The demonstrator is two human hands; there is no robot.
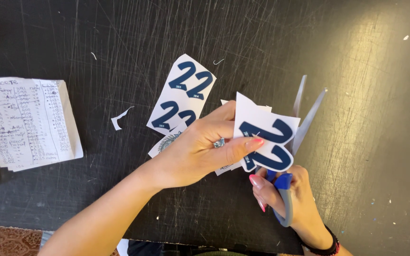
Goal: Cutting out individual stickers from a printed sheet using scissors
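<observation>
Left hand (200,147) pinches a white paper piece (266,137) printed with dark blue numerals above the black surface (366,142), while right hand (293,199) grips blue-handled scissors (285,189), blades apart, mid-trim; closing calls for steady alignment.

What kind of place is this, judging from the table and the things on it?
Probably a craft or print-finishing workbench: a black tabletop covered in cut scratches, scissors in the right hand trimming a printed number sheet, and a handwritten list nearby.
</observation>
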